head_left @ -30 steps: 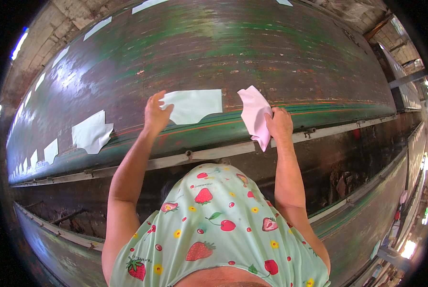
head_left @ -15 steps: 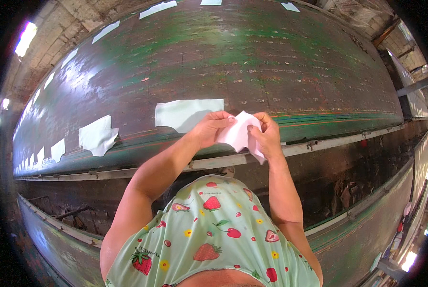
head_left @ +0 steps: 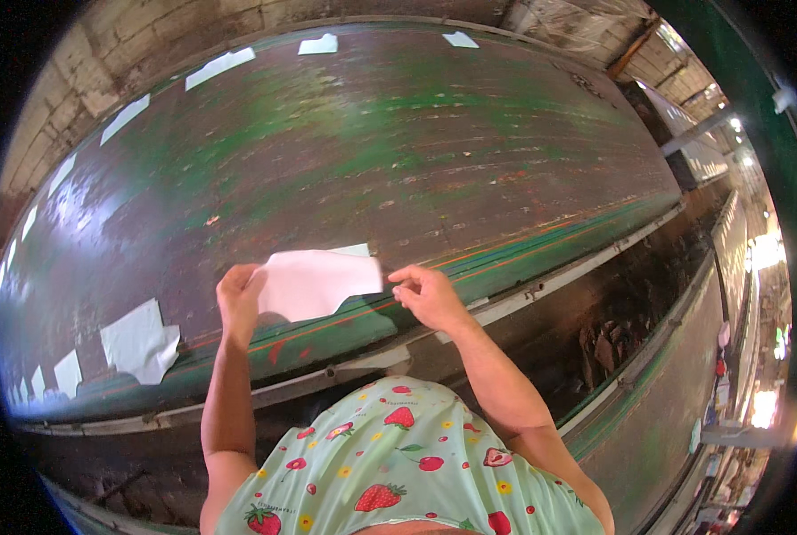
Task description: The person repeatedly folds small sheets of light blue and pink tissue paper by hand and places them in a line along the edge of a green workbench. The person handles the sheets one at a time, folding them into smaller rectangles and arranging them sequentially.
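Observation:
My left hand [head_left: 241, 292] grips the left end of a pale pink fabric piece [head_left: 316, 283], which is spread out over a white cut piece [head_left: 349, 251] on the long table [head_left: 416, 134]. My right hand [head_left: 423, 294] is just off the pink piece's right end, its fingers loosely bent and apart, holding nothing that I can see. Down and to the left lie overlapping white cut pieces [head_left: 140, 341], with smaller white pieces [head_left: 67, 374] farther along the near edge.
More white pieces [head_left: 220, 68] line the table's far edge. A metal rail [head_left: 541, 287] runs along the near edge above a dark trough [head_left: 612, 343]. Another long table [head_left: 657, 401] stands at the right, with a green post [head_left: 786, 178] at the far right.
The pink piece went from crumpled in my right hand, through both hands, to spread flat in my left hand. My right hand has let go. The view has shifted.

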A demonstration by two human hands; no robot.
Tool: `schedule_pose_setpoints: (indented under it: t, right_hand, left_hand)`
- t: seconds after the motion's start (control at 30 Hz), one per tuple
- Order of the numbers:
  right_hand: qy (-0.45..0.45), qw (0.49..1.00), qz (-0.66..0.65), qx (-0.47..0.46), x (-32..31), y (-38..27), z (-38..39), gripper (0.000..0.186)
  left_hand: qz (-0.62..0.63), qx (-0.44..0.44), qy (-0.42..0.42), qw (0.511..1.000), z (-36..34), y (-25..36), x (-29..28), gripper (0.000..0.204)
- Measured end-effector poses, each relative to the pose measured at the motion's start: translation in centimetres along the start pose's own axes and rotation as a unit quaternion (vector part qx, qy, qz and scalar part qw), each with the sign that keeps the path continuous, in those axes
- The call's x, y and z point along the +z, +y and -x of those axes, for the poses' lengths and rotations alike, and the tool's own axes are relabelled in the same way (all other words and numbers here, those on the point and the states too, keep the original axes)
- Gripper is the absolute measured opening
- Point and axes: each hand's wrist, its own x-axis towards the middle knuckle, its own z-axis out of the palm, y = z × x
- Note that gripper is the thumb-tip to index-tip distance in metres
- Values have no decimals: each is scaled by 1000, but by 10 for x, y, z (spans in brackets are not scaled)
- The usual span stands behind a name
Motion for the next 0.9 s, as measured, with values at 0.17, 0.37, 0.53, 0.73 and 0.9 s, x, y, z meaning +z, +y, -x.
schedule_pose_setpoints:
  t: [0.17, 0.37, 0.53, 0.73, 0.9]
  right_hand:
    - [3, 999, 27, -42, -16, 12, 14, 26]
    - [63, 988, 51, -130, -102, 45, 38, 22]
    - [205, 952, 140, -177, -259, 106, 87, 25]
    - [512, 805, 299, -11, -451, 217, 222, 31]
    - [620, 675, 362, 170, -522, 286, 373, 37]
  left_hand:
    - [-238, 170, 150, 944, 8, -2, 16, 44]
    - [-293, 237, 124, 918, 28, 36, 98, 52]
    - [-317, 338, 36, 885, 58, 45, 225, 58]
    - [-369, 320, -162, 857, 43, 35, 398, 71]
    - [-552, 282, -111, 777, 13, 51, 493, 70]
